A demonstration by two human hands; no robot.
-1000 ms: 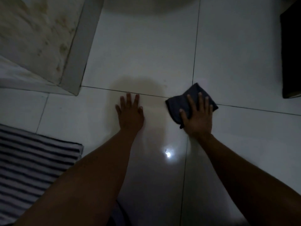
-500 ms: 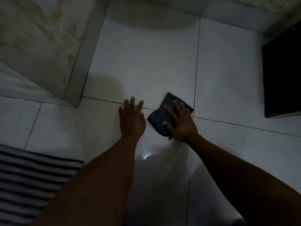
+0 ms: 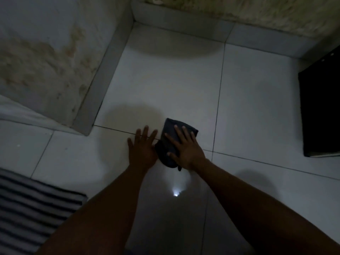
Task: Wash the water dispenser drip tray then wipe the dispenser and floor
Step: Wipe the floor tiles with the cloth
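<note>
A dark folded cloth [image 3: 168,142] lies flat on the white tiled floor [image 3: 165,85] in dim light. My right hand [image 3: 185,150] presses down on the cloth with spread fingers, covering its right half. My left hand [image 3: 142,150] rests palm-down on the bare tile just left of the cloth, its fingers apart and its edge touching the cloth. No water dispenser or drip tray can be identified in view.
A stained wall corner with a grey skirting [image 3: 103,83] juts out at the left. A black boxy object [image 3: 320,111] stands at the right edge. A striped mat [image 3: 31,205] lies at the lower left. Another skirting runs along the back wall.
My right hand has slid the cloth leftward across the tile until it meets my left hand. The left hand has stayed planted. My view has tilted up, showing more of the back wall.
</note>
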